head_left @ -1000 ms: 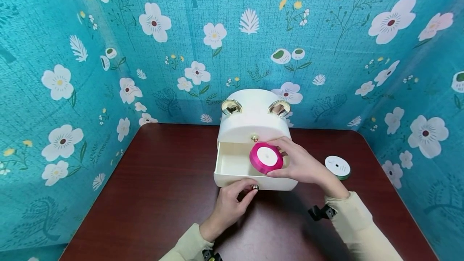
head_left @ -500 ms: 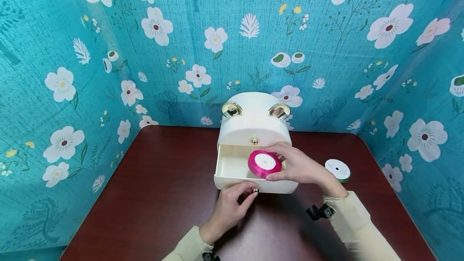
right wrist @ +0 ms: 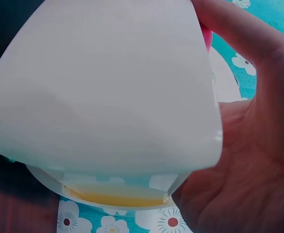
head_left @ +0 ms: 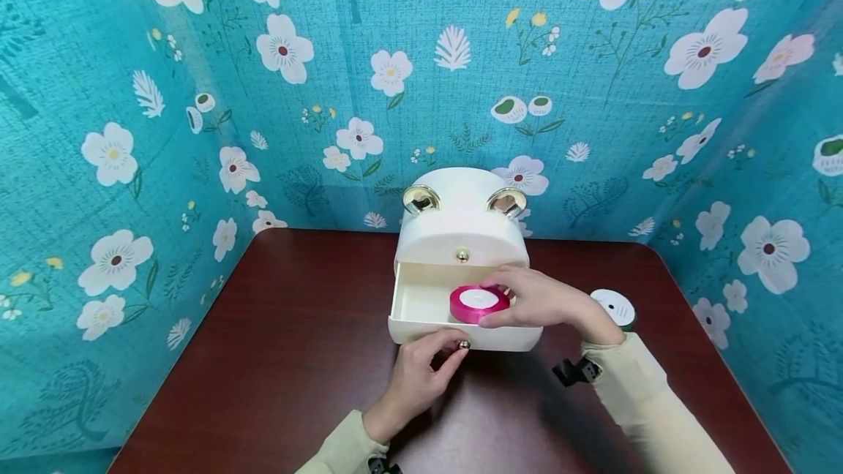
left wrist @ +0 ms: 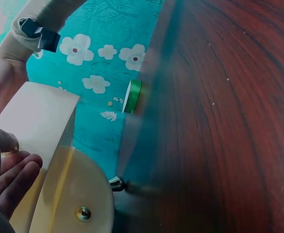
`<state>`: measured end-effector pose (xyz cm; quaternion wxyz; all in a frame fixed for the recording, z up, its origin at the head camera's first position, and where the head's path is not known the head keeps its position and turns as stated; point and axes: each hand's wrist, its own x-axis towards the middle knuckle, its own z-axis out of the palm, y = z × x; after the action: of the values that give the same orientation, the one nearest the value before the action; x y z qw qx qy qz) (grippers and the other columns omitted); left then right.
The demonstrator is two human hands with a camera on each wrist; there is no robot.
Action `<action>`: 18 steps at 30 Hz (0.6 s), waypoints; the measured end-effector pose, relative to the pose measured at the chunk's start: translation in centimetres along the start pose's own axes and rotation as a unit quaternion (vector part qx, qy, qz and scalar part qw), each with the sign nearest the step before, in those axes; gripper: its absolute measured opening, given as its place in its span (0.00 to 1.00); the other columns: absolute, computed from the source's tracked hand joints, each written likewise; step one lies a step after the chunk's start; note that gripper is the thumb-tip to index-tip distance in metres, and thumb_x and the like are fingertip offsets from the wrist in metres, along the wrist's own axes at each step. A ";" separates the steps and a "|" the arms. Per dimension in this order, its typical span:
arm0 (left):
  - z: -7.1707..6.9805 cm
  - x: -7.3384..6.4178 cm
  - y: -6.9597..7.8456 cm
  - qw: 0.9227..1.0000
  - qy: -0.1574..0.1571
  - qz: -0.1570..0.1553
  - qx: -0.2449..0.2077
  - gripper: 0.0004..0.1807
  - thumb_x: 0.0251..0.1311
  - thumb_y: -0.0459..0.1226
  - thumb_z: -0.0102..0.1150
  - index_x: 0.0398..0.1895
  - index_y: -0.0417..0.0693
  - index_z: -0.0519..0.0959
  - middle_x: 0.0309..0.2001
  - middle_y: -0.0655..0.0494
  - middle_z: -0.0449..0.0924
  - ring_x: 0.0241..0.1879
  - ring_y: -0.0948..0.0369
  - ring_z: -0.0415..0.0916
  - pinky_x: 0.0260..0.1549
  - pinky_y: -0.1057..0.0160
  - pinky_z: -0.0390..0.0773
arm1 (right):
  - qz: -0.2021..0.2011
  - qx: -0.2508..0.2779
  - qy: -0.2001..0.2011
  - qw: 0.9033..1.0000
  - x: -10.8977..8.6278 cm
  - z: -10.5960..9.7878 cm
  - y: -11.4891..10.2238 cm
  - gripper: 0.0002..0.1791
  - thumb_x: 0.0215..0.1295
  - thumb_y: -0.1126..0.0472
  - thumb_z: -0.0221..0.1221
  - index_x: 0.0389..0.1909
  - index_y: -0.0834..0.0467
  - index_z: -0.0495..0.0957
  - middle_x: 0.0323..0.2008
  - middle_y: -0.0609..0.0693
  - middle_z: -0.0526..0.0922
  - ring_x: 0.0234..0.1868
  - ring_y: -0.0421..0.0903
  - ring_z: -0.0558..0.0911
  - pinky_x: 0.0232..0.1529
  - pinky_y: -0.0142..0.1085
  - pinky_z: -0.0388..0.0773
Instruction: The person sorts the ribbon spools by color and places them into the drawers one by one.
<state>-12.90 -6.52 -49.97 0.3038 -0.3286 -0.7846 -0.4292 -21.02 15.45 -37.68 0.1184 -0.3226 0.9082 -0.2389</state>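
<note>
Two jobs for us: left hand (head_left: pixel 416 371) pinches knob (head_left: pixel 464 345), best to hold drawer (head_left: pixel 507 339) steady; right hand (head_left: pixel 541 300) grips pink roll (head_left: pixel 479 301), nearly flat in drawer's mouth. Can't tell if roll touches bottom; we should lower gently.

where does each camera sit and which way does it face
Head: on the head, facing forward and down at the drawer and pink spool; left fingers, right fingers and sleeves show.
Left wrist: worn there, facing past left fingers to drawer and green spool; the other wrist also shows.
Right wrist: worn there, facing the drawer's outside; right fingers and palm show.
Shared: head and left wrist both show green spool.
</note>
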 end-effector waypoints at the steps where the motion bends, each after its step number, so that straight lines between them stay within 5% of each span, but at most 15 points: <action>1: 0.0 0.0 0.0 1.000 0.000 -0.001 0.000 0.11 0.57 0.34 0.65 0.43 0.50 0.80 0.34 0.63 0.83 0.32 0.74 0.78 0.36 0.77 0.76 | 0.004 0.003 0.001 1.000 0.0 0.0 0.0 0.40 0.42 0.34 0.70 0.56 0.49 0.76 0.50 0.44 0.77 0.51 0.44 0.73 0.45 0.39 0.78; 18: -0.3 0.4 0.1 1.000 0.001 0.005 -0.008 0.11 0.56 0.33 0.66 0.43 0.48 0.80 0.35 0.61 0.83 0.33 0.73 0.79 0.37 0.76 0.78 | -0.012 0.026 0.022 0.999 0.0 0.5 0.4 0.32 0.48 0.44 0.71 0.54 0.54 0.78 0.46 0.49 0.81 0.45 0.48 0.80 0.44 0.48 0.80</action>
<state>-12.98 -6.62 -49.54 0.3043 -0.3347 -0.7790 -0.4343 -21.00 15.51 -38.32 0.1042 -0.3247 0.9002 -0.2707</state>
